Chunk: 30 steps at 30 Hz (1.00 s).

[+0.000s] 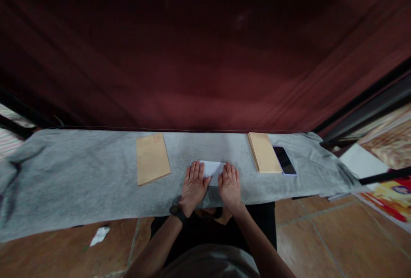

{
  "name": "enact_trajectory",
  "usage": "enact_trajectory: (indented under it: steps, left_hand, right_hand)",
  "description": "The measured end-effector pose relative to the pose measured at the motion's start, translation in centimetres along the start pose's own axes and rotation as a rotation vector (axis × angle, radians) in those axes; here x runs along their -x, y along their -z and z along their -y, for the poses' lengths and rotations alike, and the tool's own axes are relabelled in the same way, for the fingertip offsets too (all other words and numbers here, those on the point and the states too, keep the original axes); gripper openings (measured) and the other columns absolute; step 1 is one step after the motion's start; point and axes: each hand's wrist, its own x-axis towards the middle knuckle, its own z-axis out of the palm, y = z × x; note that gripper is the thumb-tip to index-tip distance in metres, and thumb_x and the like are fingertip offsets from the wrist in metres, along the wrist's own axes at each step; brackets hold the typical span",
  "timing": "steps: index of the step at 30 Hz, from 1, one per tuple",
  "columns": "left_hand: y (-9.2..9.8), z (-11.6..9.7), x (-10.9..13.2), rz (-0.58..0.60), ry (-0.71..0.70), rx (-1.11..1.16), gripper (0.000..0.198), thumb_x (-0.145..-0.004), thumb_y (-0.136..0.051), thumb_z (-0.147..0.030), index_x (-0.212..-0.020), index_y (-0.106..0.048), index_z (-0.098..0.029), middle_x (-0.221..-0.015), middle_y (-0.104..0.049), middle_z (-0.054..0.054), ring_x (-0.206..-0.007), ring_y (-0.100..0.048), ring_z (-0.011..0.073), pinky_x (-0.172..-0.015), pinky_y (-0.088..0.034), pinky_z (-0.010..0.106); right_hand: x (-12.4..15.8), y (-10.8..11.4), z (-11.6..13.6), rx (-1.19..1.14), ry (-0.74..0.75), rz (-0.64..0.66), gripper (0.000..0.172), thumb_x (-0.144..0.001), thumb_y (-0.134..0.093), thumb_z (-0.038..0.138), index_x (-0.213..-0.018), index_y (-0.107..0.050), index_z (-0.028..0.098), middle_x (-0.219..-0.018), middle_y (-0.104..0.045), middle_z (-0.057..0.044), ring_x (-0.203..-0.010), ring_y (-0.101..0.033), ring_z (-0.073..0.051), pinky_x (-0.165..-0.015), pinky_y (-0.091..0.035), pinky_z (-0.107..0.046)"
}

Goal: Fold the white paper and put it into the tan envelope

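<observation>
A small white sheet of paper lies flat on the grey cloth in front of me, seemingly folded. My left hand presses on its left side, fingers stretched out and flat. On its right side rests my right hand, also flat with the fingers extended. Both hands cover the paper's side edges. Left of my hands is a brown envelope with a red mark near its top. A stack of brown envelopes lies to the right.
The grey cloth covers a narrow surface against a dark red panel. A phone touches or nearly touches the envelope stack. On the tiled floor lies a crumpled white scrap. Printed boxes or packaging stand at far right.
</observation>
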Motion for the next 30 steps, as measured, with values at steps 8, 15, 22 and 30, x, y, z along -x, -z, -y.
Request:
enact_trajectory:
  steps: [8, 15, 22, 30]
  left_hand:
    - [0.1, 0.2, 0.0, 0.028, -0.026, -0.006, 0.059, -0.096, -0.036, -0.031, -0.151, -0.035, -0.009, -0.158, -0.037, 0.015, -0.149, -0.027, 0.0273, -0.121, -0.022, 0.048]
    - [0.8, 1.0, 0.9, -0.02, -0.083, 0.04, 0.058, -0.098, -0.039, -0.037, -0.151, -0.037, -0.015, -0.158, -0.036, 0.014, -0.148, -0.03, 0.028, -0.119, -0.027, 0.051]
    - [2.6, 0.9, 4.1, 0.024, -0.408, 0.072, 0.055, -0.1, -0.039, -0.047, -0.151, -0.038, -0.025, -0.16, -0.036, 0.007, -0.148, -0.031, 0.0241, -0.121, -0.027, 0.047]
    - [2.6, 1.0, 5.1, 0.048, -0.429, 0.059, 0.059, -0.099, -0.039, -0.052, -0.15, -0.04, -0.022, -0.158, -0.038, 0.01, -0.147, -0.032, 0.0265, -0.12, -0.028, 0.049]
  right_hand:
    - [-1.3, -1.1, 2.2, -0.1, 0.147, 0.096, 0.048, -0.104, -0.036, 0.032, -0.149, -0.043, 0.017, -0.154, -0.042, -0.013, -0.144, -0.036, -0.025, -0.116, -0.031, -0.047]
    - [-0.5, -1.4, -0.4, -0.021, 0.087, 0.061, 0.051, -0.104, -0.038, 0.034, -0.151, -0.039, 0.014, -0.154, -0.042, -0.016, -0.142, -0.039, -0.029, -0.115, -0.03, -0.048]
    - [-0.3, -1.2, -0.4, -0.019, 0.103, 0.068, 0.053, -0.103, -0.038, 0.033, -0.152, -0.036, 0.013, -0.153, -0.042, -0.017, -0.142, -0.039, -0.029, -0.115, -0.029, -0.049]
    - [0.4, 0.1, 0.7, -0.088, 0.093, 0.064, 0.051, -0.104, -0.032, 0.028, -0.151, -0.037, 0.011, -0.154, -0.042, -0.016, -0.144, -0.036, -0.027, -0.116, -0.03, -0.05]
